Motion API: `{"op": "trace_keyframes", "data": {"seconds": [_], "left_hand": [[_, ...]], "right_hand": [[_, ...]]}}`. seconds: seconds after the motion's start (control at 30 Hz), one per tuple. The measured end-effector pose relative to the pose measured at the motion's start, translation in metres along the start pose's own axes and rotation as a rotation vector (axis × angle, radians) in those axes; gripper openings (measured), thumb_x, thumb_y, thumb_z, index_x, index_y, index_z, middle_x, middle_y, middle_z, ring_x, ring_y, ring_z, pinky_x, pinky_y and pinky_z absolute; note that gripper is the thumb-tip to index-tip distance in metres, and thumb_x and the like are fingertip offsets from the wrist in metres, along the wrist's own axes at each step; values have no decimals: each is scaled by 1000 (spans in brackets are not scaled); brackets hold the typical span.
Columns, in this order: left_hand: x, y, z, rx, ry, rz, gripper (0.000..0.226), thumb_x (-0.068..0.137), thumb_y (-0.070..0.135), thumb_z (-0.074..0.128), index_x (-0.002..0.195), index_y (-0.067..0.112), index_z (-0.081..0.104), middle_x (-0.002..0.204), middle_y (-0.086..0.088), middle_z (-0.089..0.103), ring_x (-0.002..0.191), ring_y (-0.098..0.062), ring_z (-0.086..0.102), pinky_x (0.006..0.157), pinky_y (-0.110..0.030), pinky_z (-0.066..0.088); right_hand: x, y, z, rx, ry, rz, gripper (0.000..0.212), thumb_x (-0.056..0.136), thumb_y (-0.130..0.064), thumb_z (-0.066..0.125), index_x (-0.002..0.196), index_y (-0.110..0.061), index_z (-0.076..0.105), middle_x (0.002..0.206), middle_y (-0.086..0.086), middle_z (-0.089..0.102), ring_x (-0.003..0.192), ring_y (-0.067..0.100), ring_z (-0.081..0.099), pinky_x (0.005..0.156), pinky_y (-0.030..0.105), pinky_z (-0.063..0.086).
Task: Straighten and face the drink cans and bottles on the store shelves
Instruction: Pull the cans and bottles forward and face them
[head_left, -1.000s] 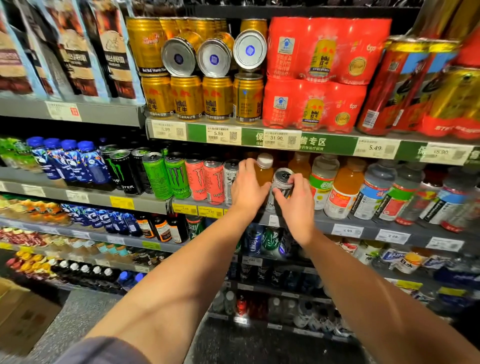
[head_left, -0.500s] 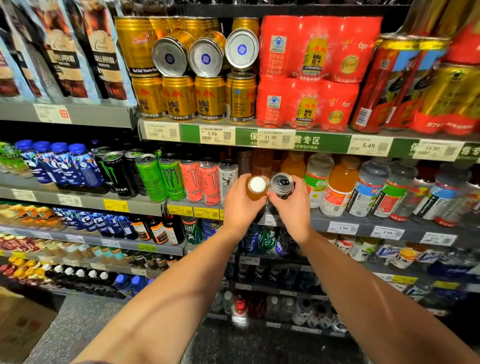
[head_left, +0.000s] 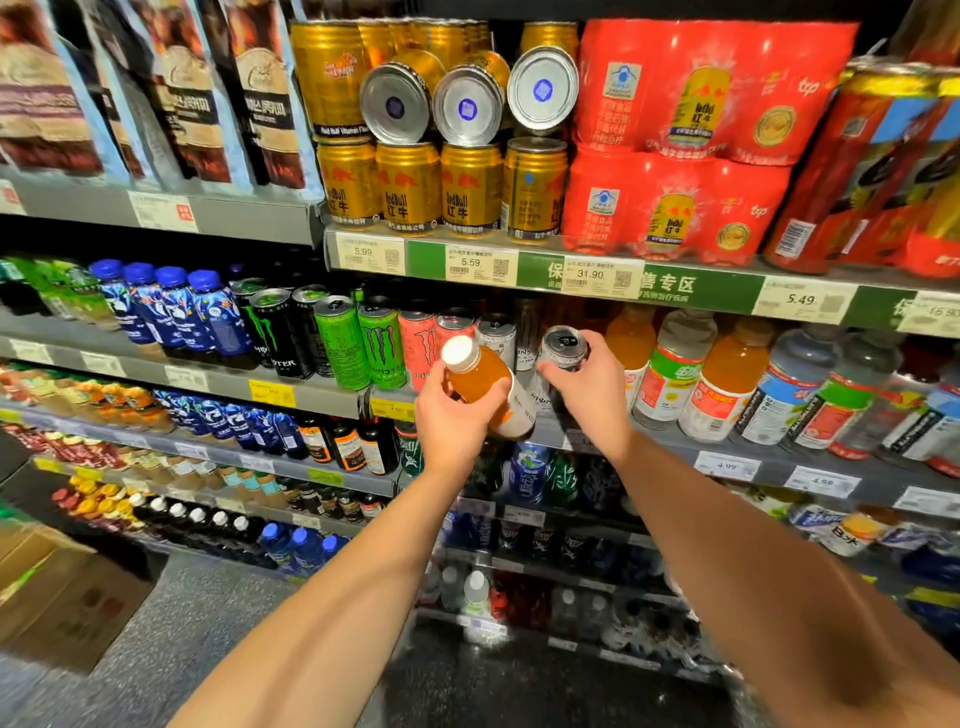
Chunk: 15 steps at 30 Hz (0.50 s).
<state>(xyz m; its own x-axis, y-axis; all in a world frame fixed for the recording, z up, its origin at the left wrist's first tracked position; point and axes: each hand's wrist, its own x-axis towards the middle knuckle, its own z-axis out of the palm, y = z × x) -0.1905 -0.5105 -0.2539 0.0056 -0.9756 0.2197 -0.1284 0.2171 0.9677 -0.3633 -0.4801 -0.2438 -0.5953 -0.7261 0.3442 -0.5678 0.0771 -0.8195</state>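
We've got both hands up at the middle shelf (head_left: 727, 447). Our left hand (head_left: 452, 410) grips an orange bottle (head_left: 485, 382) round its body, white cap tilted up and left, held out in front of the shelf edge and clear of the row. Just beside it, our right hand (head_left: 589, 389) wraps a silver can (head_left: 563, 345) from the side, the can upright at the shelf front. Monster cans (head_left: 382, 345) stand in line to the left, more orange bottles (head_left: 724, 376) to the right.
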Motion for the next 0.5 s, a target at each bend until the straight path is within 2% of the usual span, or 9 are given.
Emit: {"op": "trace_keyframes", "data": {"seconds": [0.07,0.13,0.27,0.4,0.5], "left_hand": [[2,-1,-8,-26,-34,2,50,57,55,81,99,34,62,84,22,71,78,7,66,70,-12,50],[3,-3,-15,-32,-37,3,48,58,53,83,98,37,61,84,30,69,79,12,64,66,-4,46],[7,-8,-23,-45,-33,-28,57,60,45,87,107,24,65,86,21,68,79,16,61,63,-1,43],[10,-12,-24,-40,-37,-48,62,61,40,88,114,16,65,91,18,68,81,17,61,64,0,43],[9,-9,-21,-36,-49,-55,60,59,44,87,110,20,66,88,19,69,80,17,61,63,0,43]], "right_hand": [[7,-4,10,-38,-14,15,47,74,-30,80,114,-15,58,104,0,69,97,19,65,80,35,52],[13,-6,19,-85,-22,31,56,75,-35,79,120,-11,57,109,3,68,100,21,64,80,33,51],[24,-7,29,-140,-23,61,51,71,-42,77,112,-14,61,91,-7,61,92,19,62,73,28,42],[32,-3,34,-183,-35,103,69,72,-48,76,124,-6,57,111,7,67,102,23,62,77,29,44],[34,-2,34,-199,-66,122,71,73,-51,77,124,-6,57,112,8,67,104,26,62,80,34,49]]}}
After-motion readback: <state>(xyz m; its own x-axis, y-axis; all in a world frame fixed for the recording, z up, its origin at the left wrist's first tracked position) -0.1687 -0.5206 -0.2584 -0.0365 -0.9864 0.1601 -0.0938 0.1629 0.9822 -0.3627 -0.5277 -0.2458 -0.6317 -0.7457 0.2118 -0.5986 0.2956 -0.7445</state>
